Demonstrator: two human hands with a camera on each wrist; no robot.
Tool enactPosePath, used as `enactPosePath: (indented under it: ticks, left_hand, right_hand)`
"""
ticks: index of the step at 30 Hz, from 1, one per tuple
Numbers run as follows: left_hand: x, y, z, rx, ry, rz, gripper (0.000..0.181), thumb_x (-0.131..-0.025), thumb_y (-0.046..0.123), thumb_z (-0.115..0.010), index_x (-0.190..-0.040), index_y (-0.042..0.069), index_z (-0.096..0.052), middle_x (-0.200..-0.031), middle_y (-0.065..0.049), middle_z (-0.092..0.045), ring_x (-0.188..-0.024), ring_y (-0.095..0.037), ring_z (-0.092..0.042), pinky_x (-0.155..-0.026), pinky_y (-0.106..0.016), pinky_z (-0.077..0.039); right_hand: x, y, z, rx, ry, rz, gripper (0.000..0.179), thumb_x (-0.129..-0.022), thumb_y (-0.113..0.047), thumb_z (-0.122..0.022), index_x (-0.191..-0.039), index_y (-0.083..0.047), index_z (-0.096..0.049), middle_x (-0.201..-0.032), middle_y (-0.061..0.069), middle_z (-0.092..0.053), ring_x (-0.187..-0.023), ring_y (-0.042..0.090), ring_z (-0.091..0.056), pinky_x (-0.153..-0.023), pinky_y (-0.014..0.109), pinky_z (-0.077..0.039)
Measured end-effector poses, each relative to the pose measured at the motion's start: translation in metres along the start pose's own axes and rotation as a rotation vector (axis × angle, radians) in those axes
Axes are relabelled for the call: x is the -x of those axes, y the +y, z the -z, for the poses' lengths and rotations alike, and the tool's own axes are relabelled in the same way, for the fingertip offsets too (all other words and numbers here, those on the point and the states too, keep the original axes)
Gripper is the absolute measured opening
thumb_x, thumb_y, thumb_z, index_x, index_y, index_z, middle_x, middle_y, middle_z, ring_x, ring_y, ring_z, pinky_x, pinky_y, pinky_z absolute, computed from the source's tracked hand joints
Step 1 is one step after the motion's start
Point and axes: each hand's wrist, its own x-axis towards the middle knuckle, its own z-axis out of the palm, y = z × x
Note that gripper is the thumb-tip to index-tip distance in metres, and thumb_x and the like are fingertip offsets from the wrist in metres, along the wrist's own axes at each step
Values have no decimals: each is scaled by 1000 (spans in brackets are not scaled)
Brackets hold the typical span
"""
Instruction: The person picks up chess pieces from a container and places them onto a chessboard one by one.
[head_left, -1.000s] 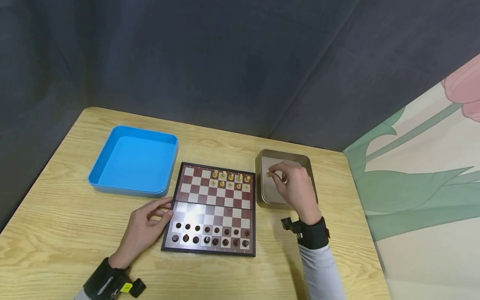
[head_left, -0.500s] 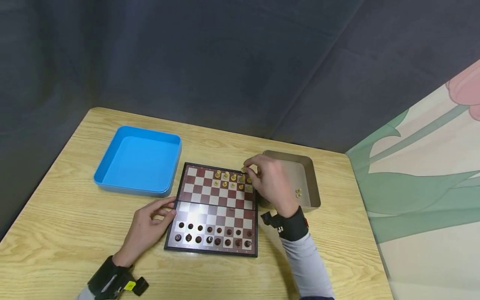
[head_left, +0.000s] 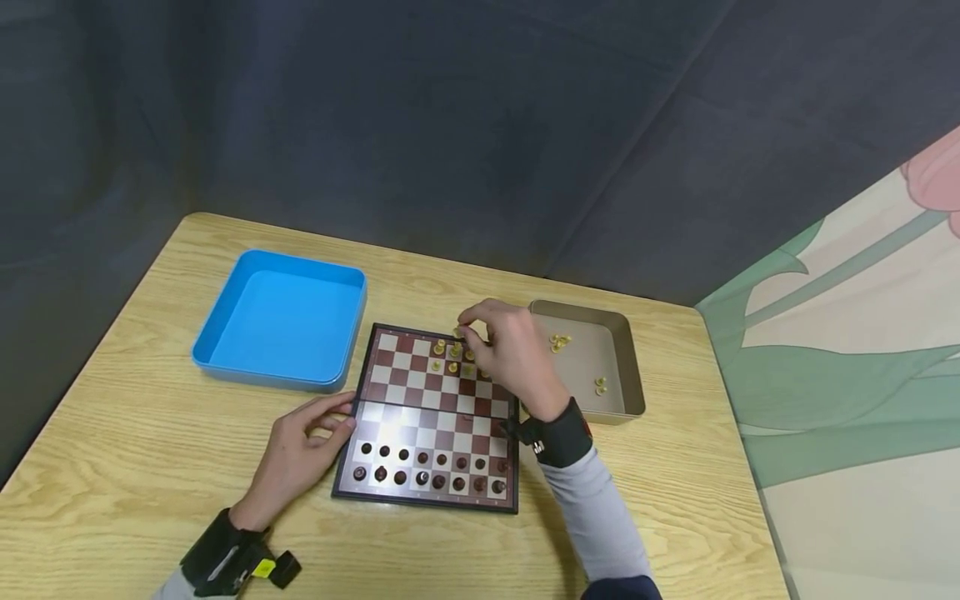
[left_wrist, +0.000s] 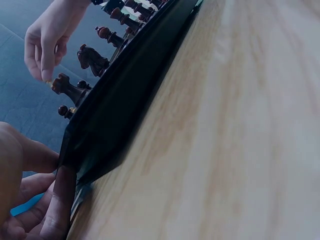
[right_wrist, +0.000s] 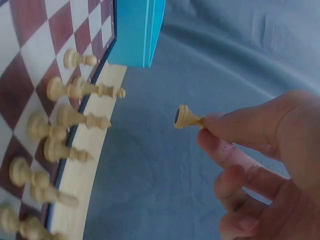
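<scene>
The chessboard lies on the table, dark pieces in two rows along its near side. Cream pieces stand in two partial rows on the far right. My left hand holds the board's left edge; the left wrist view shows thumb and fingers at its black rim. Above the board's far edge, my right hand pinches a cream chess piece between thumb and index finger. Its flared, dark-bottomed base points away from the fingertips, while its head is hidden by them.
Right of the board stands a metal tin with several cream pieces lying in it. A blue tray sits at the back left. Behind the wooden table hangs a dark curtain.
From over the tin, my right hand has moved left to the board's far edge with the cream chess piece. My left hand stays at the board's left edge.
</scene>
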Motion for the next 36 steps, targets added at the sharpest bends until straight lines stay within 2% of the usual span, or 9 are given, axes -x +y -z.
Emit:
enactPosePath:
  ticks: [9,16,19,24,36]
  left_hand:
    - [-1,-1,-1,22,-1,-9,40,-95,16,-74,-133,4,-70,-113,-13,-75,-86,-7,-72,-70,-23,-64]
    - [-2,-1,-1,19,-2,-7,40,-95,16,-73,-133,5,-70,-109,-12,-75,-85,-8,-72,-69,-23,-64]
    - [-2,-1,0,18,1,-8,40,-95,16,-73,-133,5,-70,-109,-12,-75,-85,-9,-72,-69,-22,-64]
    - [-2,-1,0,19,4,-12,40,-95,14,-74,-133,5,-70,-109,-12,-75,-85,-9,-72,-69,-23,-64]
    - [-1,-1,0,8,16,-31,39,-93,11,-74,-131,4,-71,-110,-12,-75,-85,-9,-72,-68,-23,-64]
  right_hand:
    - [-12,3,-20,-34,-47,35,13,-96,-16,-71,-103,-12,-81,-99,0,-76,-58,9,-46,-49,27,-37]
    - [-17,2,-34,-37,-80,39,13,-96,-17,-70,-103,-15,-81,-101,-2,-76,-52,6,-43,-46,25,-32]
    - [-18,2,-39,-56,-101,39,14,-96,-16,-70,-103,-13,-81,-102,0,-77,-56,6,-50,-48,25,-37]
    - [-18,3,-47,-61,-137,45,14,-96,-14,-70,-104,-10,-82,-101,1,-76,-74,9,-65,-59,27,-50]
    - [-18,1,-57,-50,-196,11,14,-96,-13,-70,-103,-13,-82,-100,-1,-77,-82,9,-68,-65,27,-55]
